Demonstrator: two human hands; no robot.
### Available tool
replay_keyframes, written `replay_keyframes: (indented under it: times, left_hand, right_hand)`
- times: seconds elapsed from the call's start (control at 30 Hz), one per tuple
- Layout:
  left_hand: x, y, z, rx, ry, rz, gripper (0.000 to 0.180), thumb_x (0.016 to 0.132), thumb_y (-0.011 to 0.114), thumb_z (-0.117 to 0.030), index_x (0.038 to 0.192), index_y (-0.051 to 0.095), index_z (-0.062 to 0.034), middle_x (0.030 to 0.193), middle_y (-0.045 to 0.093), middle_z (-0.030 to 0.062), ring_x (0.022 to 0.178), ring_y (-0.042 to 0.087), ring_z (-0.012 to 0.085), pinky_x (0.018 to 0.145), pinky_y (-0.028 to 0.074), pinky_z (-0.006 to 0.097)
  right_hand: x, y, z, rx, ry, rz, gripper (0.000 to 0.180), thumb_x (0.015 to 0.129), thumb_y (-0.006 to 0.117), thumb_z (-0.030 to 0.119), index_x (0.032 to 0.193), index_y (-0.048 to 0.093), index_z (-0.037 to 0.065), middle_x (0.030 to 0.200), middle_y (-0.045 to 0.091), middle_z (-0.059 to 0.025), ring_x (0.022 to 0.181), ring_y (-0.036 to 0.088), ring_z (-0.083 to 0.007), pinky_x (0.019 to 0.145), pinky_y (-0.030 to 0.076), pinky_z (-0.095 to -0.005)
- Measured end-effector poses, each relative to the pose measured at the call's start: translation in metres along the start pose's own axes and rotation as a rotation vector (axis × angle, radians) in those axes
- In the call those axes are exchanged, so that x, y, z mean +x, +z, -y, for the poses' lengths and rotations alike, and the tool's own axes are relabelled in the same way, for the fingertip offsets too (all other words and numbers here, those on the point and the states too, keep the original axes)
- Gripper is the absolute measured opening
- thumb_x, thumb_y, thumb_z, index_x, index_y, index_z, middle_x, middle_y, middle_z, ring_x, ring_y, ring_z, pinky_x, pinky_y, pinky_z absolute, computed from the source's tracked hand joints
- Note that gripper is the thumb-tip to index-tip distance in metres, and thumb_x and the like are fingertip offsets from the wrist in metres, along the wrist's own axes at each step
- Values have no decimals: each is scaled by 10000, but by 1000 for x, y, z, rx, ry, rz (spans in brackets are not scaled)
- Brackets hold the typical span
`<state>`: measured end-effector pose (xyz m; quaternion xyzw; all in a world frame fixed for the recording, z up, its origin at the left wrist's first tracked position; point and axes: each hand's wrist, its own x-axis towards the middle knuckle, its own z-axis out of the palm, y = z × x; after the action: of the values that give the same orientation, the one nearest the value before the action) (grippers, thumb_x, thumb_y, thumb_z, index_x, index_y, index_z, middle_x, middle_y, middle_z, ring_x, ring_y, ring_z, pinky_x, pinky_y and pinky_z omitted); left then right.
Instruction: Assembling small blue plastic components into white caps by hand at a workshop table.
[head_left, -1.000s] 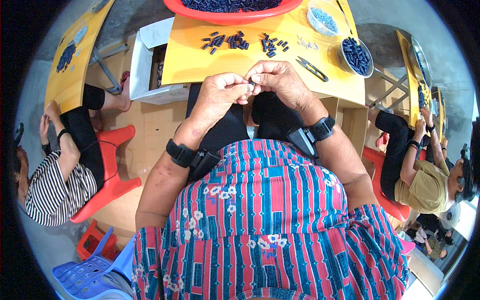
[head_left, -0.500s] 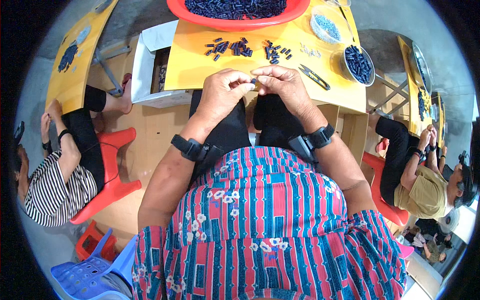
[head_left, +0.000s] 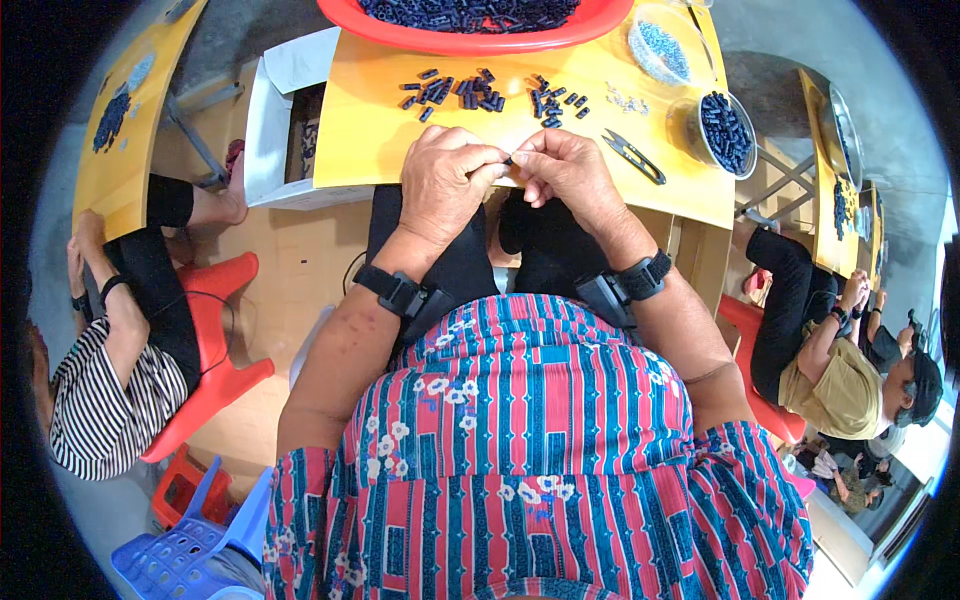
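A small dark blue piece point(head_left: 509, 161), perhaps one of the short tubes, is pinched between my two hands just off the table's near edge. My left hand point(head_left: 447, 185) grips it between thumb and forefinger. From the other side, the thumb and forefinger of my right hand point(head_left: 570, 175) close at its end, the other fingers curled. Just beyond my fingers lie loose short dark tubes point(head_left: 437, 91) in small heaps, with another heap point(head_left: 548, 98) to the right. Thread snips point(head_left: 634, 157) rest to the right of my right hand.
A red basin point(head_left: 480, 44) full of dark tubes stands at the back of the yellow table point(head_left: 365, 130). At right are a bowl of dark tubes point(head_left: 727, 135), a tub of light blue bits point(head_left: 661, 52) and small clear bits point(head_left: 627, 99). People sit at tables on both sides.
My view has shifted slightly, so the table sits a little differently. Both hands stay together at the table edge, still pinching the dark piece; the right fingers have curled a bit more.
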<state>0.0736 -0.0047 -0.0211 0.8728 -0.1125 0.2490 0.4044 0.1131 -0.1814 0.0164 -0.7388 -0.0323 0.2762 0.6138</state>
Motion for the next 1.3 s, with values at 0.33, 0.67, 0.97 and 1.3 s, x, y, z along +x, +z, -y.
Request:
replay_keyframes:
  times: [0.33, 0.67, 0.97, 1.3]
  left_hand:
    - [-4, -8, -17, -24, -29, 34, 105, 655, 761, -146, 742, 703, -131, 744, 626, 13, 768, 573, 232, 714, 457, 359]
    - [-13, -12, -20, -55, 1, 34, 140, 653, 745, -130, 779, 686, -139, 787, 633, -13, 786, 575, 222, 716, 443, 368]
    - [-13, -12, -22, -10, 10, 52, 143, 648, 740, -125, 773, 673, -137, 780, 624, -16, 788, 575, 214, 736, 429, 361]
    - [-1, -12, -13, -27, -79, 137, 104, 687, 740, -179, 762, 703, -116, 770, 638, 21, 775, 580, 234, 743, 439, 373]
  right_hand:
    - [-11, -1, 9, -26, 85, 24, 113, 883, 661, 140, 878, 631, 31, 721, 642, -24, 531, 589, -69, 484, 486, -190]
    - [-19, 7, 18, -59, 178, 23, 120, 860, 688, 129, 829, 616, 38, 694, 634, -12, 535, 597, -71, 487, 495, -191]
    - [-18, 10, 14, -34, 160, 29, 137, 857, 686, 100, 818, 568, 40, 664, 618, -20, 526, 605, -76, 478, 502, -193]
    - [-7, -8, 3, 141, 29, 188, 180, 901, 593, 52, 1079, 624, 48, 846, 633, -3, 635, 609, -65, 596, 510, -194]
